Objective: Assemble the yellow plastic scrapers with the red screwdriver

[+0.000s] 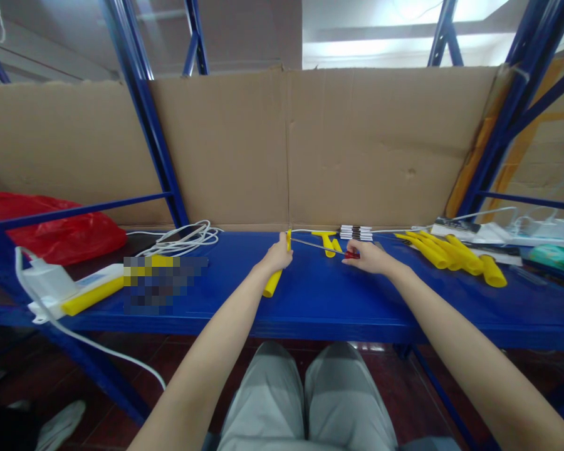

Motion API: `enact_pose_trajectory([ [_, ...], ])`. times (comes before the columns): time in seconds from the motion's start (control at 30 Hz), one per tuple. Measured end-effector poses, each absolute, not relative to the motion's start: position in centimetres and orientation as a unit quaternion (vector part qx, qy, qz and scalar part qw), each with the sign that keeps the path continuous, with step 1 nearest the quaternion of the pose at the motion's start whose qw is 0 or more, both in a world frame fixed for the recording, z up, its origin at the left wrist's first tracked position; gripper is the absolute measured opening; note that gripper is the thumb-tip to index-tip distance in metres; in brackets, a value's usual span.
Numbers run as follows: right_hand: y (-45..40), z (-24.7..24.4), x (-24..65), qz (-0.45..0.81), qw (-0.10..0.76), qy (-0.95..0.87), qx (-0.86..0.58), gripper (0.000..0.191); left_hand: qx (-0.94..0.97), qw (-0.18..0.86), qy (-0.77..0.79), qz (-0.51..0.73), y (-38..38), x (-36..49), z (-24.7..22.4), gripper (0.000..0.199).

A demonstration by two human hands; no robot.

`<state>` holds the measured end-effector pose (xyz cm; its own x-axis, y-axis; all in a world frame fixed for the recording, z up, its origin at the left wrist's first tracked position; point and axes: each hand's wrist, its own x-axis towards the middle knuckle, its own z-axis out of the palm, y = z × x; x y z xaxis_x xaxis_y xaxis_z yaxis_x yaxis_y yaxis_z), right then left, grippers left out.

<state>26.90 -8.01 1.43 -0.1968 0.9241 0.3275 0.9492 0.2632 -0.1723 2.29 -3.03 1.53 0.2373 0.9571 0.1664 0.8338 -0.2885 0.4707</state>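
My left hand (279, 253) is closed around a yellow plastic handle (272, 285), whose tube-like lower end sticks out toward me and whose narrow upper part shows above the fingers. In my right hand (367, 257) is a screwdriver (352, 255) with a red grip. Its long metal shaft points left, and the tip reaches the upper part of the yellow handle; whether it touches is too small to tell. Between and behind my hands lies a yellow T-shaped handle (327, 243), with another short yellow piece (337, 245) beside it.
Several yellow handles (451, 254) lie right on the blue shelf (319, 307). White strips (356, 232) are stacked at the back against cardboard (357, 144). Left are a coiled white cable (192, 238), a power strip (98, 275), a yellow piece (96, 295) and a red bag (70, 228).
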Motion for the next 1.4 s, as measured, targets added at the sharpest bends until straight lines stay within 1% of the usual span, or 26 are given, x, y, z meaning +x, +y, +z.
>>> enact_pose_trajectory([
  [0.07,-7.99,1.38,26.91,-0.038,0.187,-0.768,-0.611,0.016,0.774,0.142,0.579,0.212,-3.12,2.32,1.62,0.031],
  [0.17,-7.78,1.26,27.04,0.009,0.185,-0.776,-0.603,0.016,0.776,0.140,0.578,0.210,-3.20,2.35,1.70,0.030],
  [0.27,-7.55,1.20,27.18,0.044,0.165,-0.792,-0.586,0.023,0.776,0.138,0.578,0.212,-3.16,2.36,1.66,0.029],
  [0.43,-7.54,1.13,27.24,-0.032,0.189,-0.773,-0.605,0.017,0.775,0.138,0.578,0.215,-2.99,2.34,1.50,0.030],
  [0.53,-7.59,1.08,27.25,-0.048,0.186,-0.759,-0.622,0.016,0.776,0.138,0.578,0.214,-3.04,2.35,1.52,0.031],
  [0.7,-7.65,1.14,27.12,-0.005,0.180,-0.779,-0.601,0.012,0.772,0.141,0.584,0.209,-3.22,2.40,1.69,0.032],
  [0.9,-7.67,1.25,27.11,0.027,0.175,-0.785,-0.594,0.014,0.771,0.141,0.585,0.209,-3.17,2.40,1.67,0.032],
  [1.4,-7.84,1.56,27.21,0.033,0.159,-0.777,-0.608,0.012,0.764,0.154,0.589,0.212,-3.23,2.48,1.69,0.031],
])
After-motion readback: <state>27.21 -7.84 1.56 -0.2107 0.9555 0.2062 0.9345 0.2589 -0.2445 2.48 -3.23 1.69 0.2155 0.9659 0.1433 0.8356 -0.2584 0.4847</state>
